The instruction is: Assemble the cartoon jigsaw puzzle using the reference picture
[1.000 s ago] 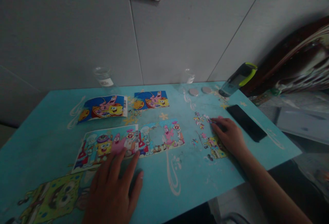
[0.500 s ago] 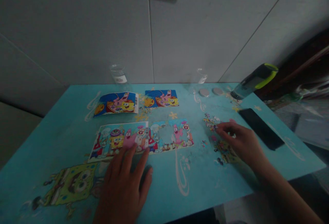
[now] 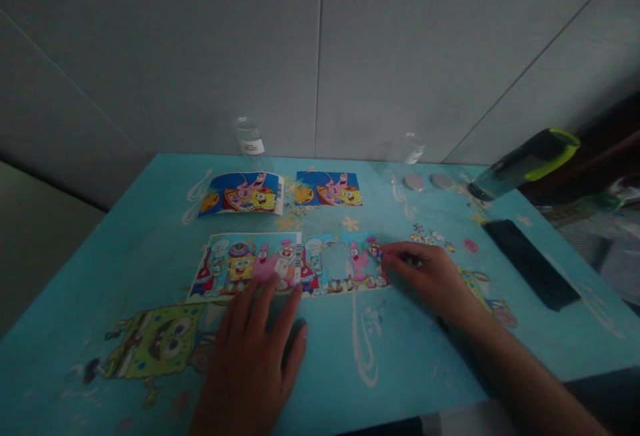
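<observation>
My left hand (image 3: 257, 343) lies flat with fingers spread, its fingertips on the lower edge of a printed picture card (image 3: 220, 264) of cartoon figures. Right beside that card is a partly assembled jigsaw puzzle (image 3: 357, 263) of the same scene, with a gap (image 3: 336, 261) in its middle showing the tabletop. At the puzzle's right edge, my right hand (image 3: 430, 273) pinches a small jigsaw piece (image 3: 376, 249), mostly hidden by the fingertips. Several loose jigsaw pieces (image 3: 431, 236) lie just beyond the right hand.
Behind stand a curved blue picture card (image 3: 243, 194), a blue puzzle (image 3: 329, 189) and two clear jars (image 3: 251, 145) (image 3: 414, 149). Two round lids (image 3: 414, 183) (image 3: 442, 181) lie near a bottle (image 3: 523, 164) with a lime-green handle. A black phone-like slab (image 3: 531, 263) rests at the right.
My right hand has moved left from the loose pieces to the puzzle's right edge, carrying a small jigsaw piece. My left hand stays on the card. The view has shifted slightly.
</observation>
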Action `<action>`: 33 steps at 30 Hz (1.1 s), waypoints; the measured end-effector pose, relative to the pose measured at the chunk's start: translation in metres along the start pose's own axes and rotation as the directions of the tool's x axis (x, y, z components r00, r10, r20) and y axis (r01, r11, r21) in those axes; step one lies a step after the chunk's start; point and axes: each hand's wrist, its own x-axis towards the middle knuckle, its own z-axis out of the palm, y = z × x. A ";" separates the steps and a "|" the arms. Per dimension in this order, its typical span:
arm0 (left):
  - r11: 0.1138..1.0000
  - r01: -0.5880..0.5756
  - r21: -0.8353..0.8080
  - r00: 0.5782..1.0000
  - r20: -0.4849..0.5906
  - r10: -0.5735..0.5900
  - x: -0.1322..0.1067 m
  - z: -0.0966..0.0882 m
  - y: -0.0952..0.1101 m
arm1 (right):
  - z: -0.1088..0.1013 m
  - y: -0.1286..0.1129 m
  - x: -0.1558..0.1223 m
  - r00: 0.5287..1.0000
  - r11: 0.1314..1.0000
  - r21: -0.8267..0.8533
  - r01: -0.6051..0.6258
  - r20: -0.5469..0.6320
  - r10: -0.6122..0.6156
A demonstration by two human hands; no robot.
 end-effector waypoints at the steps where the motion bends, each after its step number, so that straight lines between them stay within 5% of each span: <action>1: 1.000 0.003 -0.004 1.000 -0.002 -0.003 0.000 0.000 0.000 | -0.001 0.003 0.000 1.000 1.000 -0.009 0.011 -0.005 -0.011; 13: 1.000 0.006 -0.003 1.000 0.003 -0.006 0.002 -0.004 0.002 | 0.000 0.011 0.002 0.988 0.985 -0.086 0.151 -0.005 -0.152; 33: 1.000 0.009 0.004 1.000 0.021 -0.009 0.002 -0.005 0.002 | 0.008 0.006 -0.009 0.994 0.995 -0.023 0.096 0.046 -0.095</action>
